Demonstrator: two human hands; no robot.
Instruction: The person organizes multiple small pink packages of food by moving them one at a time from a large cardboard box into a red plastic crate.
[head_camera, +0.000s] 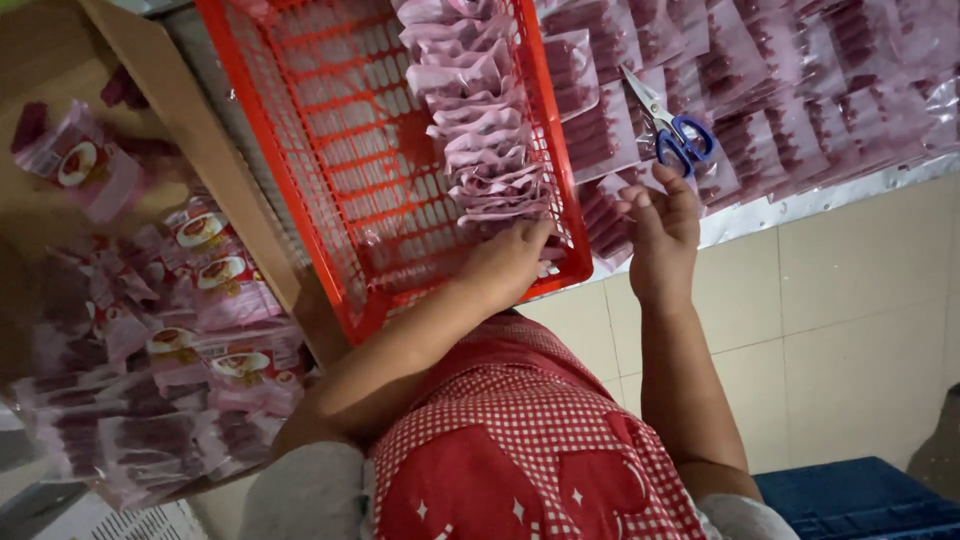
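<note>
My left hand (510, 262) presses flat on the pink plastic packets (480, 120), one stacked row along the right wall of one red plastic mesh basket (330, 150). My right hand (662, 232) pinches a clear sachet of red sticks (608, 222) beyond the basket's right edge. One pair of blue-handled scissors (672, 130) lies just above, on many more sachets, uncountable.

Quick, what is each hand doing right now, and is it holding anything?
Left hand: fingers down on the row of pink packets in the red basket; grip unclear.
Right hand: holding blue-handled scissors.
</note>
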